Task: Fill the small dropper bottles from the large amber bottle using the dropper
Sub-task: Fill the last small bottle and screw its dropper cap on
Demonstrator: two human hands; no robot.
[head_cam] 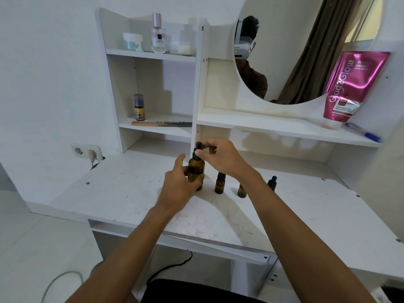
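Observation:
The large amber bottle (196, 169) stands on the white desk (122, 193), near its middle. My left hand (180, 182) wraps around the bottle's body. My right hand (218, 157) pinches the black dropper cap (197, 149) on top of the bottle. To the right stand small amber dropper bottles: one with a black cap (220, 183), a second (241, 191) half hidden behind my right forearm, and a third of which only the black dropper top (272, 182) shows.
Shelves rise behind the desk, holding a comb (161, 123), a small yellow-labelled bottle (139, 107), a perfume bottle (158, 33) and a jar (133, 41). A pink tube (352, 86) and a pen (363, 132) sit on the right shelf below a round mirror (306, 47). A wall socket (87, 152) is at left.

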